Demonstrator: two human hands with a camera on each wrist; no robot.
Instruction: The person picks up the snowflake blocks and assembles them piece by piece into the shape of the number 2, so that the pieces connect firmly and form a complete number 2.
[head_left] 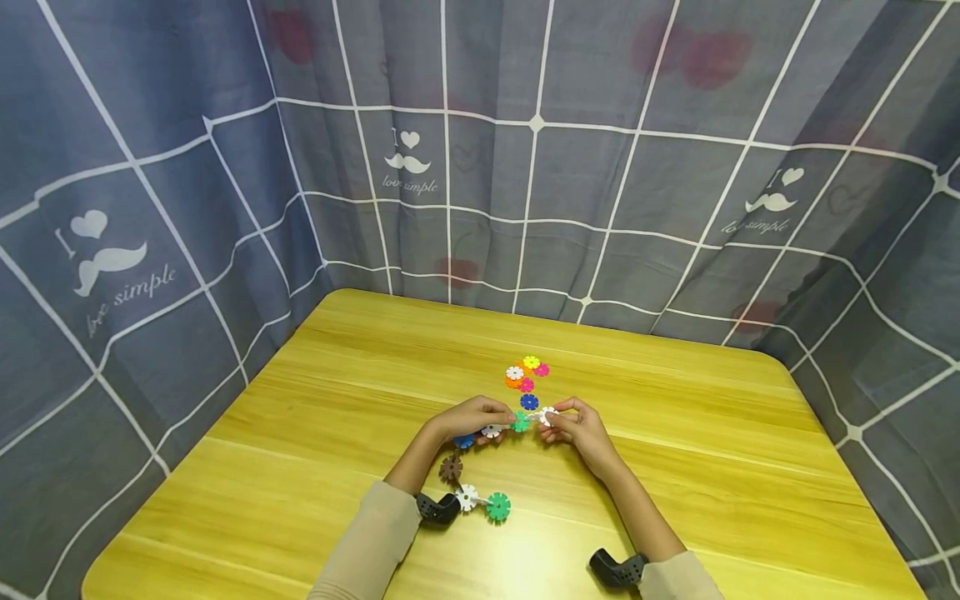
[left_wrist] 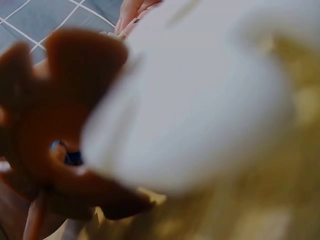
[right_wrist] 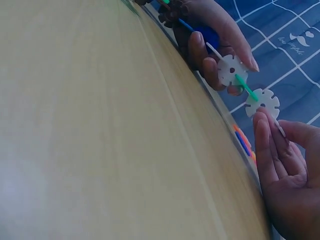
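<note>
A chain of slotted plastic discs [head_left: 451, 468] runs from the table up between both hands. My left hand [head_left: 471, 415] grips it near a white disc [right_wrist: 227, 77] and the green disc [head_left: 521, 422]. At the chain's right end, my right hand [head_left: 579, 432] pinches a white disc [right_wrist: 281, 129] between thumb and fingers. It is edge-on beside another white disc [right_wrist: 268, 102], into which the green disc is slotted. Toward the left wrist hang a blue disc [head_left: 464, 442], a white disc [head_left: 467, 497] and a green disc [head_left: 498, 507]. In the left wrist view, a brown disc [left_wrist: 80, 60] and a blurred white disc [left_wrist: 190, 110] hide the fingers.
Beyond the hands lie several loose discs: blue [head_left: 529, 402], pink [head_left: 527, 385], orange [head_left: 511, 383], white [head_left: 514, 372] and yellow [head_left: 531, 362]. They rest on a wood-grain table [head_left: 315, 467]. A grey checked curtain [head_left: 487, 167] hangs along its back and sides.
</note>
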